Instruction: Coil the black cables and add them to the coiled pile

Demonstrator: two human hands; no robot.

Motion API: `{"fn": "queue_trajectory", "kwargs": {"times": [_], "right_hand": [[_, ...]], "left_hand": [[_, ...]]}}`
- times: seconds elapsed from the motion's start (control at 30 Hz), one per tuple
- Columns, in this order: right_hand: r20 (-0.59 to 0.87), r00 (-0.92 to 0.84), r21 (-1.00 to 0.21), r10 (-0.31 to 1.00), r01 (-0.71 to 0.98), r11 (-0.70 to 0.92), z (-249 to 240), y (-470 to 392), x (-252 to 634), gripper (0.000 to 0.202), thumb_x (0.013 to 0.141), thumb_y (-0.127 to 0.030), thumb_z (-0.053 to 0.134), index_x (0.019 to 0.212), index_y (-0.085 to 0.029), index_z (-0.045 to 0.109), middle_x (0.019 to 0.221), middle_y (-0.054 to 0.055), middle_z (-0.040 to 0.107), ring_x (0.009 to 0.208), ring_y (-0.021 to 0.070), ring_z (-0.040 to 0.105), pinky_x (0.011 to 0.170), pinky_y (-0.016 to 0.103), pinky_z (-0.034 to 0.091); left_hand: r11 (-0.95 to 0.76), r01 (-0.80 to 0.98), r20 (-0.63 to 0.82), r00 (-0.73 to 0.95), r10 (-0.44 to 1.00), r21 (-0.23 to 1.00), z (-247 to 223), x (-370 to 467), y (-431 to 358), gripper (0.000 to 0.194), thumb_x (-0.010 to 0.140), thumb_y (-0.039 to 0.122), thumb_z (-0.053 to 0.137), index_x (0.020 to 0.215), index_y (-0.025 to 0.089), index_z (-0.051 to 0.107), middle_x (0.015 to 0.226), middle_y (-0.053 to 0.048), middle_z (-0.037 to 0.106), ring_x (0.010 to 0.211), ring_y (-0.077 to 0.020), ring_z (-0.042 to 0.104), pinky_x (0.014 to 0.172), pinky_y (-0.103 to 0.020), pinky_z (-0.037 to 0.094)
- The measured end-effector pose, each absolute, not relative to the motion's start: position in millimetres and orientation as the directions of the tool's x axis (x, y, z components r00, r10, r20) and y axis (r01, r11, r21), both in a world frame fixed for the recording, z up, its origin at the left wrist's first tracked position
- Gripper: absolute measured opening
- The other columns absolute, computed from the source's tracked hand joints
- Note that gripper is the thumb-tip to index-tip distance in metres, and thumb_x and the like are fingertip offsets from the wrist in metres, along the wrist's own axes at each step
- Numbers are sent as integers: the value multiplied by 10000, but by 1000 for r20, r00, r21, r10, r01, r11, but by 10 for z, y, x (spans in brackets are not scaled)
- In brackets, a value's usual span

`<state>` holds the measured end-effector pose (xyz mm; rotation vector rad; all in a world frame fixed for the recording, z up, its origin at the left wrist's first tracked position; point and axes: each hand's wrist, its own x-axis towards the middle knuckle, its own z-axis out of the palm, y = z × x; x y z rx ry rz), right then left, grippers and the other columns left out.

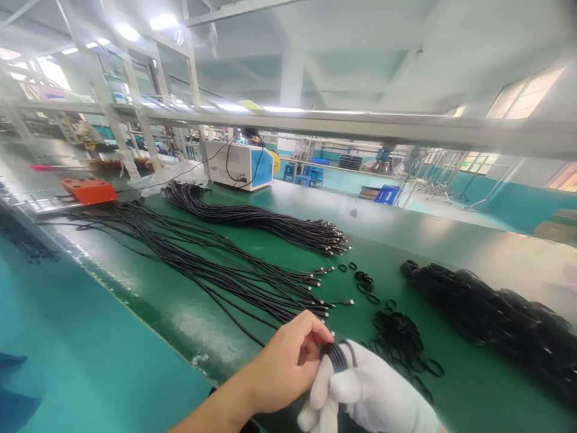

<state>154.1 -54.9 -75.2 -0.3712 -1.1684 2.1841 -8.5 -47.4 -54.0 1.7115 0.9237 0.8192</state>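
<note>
A small coil of black cable (334,357) sits between my two hands near the front of the bench. My right hand (360,385), in a white glove, is closed round the coil. A thin black band loops near its fingers. My bare left hand (288,361) has its fingers curled and pinches the coil's left side; its fingertips are partly hidden. Just beyond lie loose black cables (216,258) with light metal plugs, spread across the green bench. Black rubber rings (396,331) are scattered in a pile to the right of my hands.
A thick bundle of black cables (252,216) lies farther back. Finished-looking black coils (491,307) are heaped at the right. A white and blue machine (241,165) and an orange box (89,190) stand on the bench (166,319). A shelf rail (315,123) crosses above.
</note>
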Motion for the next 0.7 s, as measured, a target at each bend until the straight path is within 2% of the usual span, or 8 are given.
{"fn": "queue_trajectory", "kwargs": {"times": [0.1,0.17,0.3,0.37,0.43,0.5,0.63,0.7], "right_hand": [[26,-772,-892,635,-304,-334,-734,-554,1570,264,734,-255,567,802,-42,707,639,109,662,672,211,632,701,336,477],[-1,-786,-924,619,-236,-301,-754,-553,1619,247,727,-264,593,801,-58,707,660,88,656,648,188,603,675,307,466],[-56,-760,-978,648,-90,-190,-832,-542,1764,215,780,-317,626,860,-125,681,839,48,665,792,188,592,732,289,457],[-69,-764,-984,641,-53,-168,-847,-544,1820,246,835,-353,583,940,-137,638,960,48,638,889,196,586,798,333,468],[-83,-791,-985,606,-25,-169,-824,-555,1846,286,874,-358,537,1046,-135,579,1055,65,593,922,197,582,801,380,489],[-98,-810,-987,578,3,-162,-769,-576,1848,310,887,-342,520,1121,-139,534,1110,77,561,946,203,576,802,400,496],[-127,-837,-988,533,60,-140,-625,-612,1846,315,885,-330,526,1141,-146,526,1134,81,550,964,208,569,810,403,495],[-147,-842,-987,518,93,-129,-567,-617,1859,319,886,-327,525,1149,-148,520,1141,85,546,967,206,568,810,405,495]], "left_hand": [[-229,189,126,442,888,955,-567,-59,-516,133,763,102,527,866,186,521,877,15,546,647,-76,465,615,-199,420],[-239,182,150,401,904,954,-598,-39,-555,135,752,77,516,831,187,510,862,16,543,648,-79,469,601,-197,414],[-308,213,215,373,903,927,-678,-11,-638,178,738,37,492,819,195,508,836,14,542,692,-100,500,627,-206,427],[-373,247,268,372,889,894,-712,-1,-658,187,733,28,491,816,195,507,832,8,542,696,-106,510,630,-210,432],[-425,270,315,368,875,864,-739,10,-658,194,738,19,487,817,195,505,831,2,552,700,-110,524,635,-212,439],[-493,262,391,357,848,830,-769,27,-649,204,759,16,475,840,199,513,850,-9,568,742,-119,549,669,-216,451],[-693,213,631,294,718,689,-857,75,-657,224,812,37,429,916,209,529,856,-34,586,793,-137,580,706,-235,465],[-720,228,672,260,694,655,-878,88,-670,224,826,45,410,918,209,532,849,-41,588,783,-140,584,696,-240,470]]}}
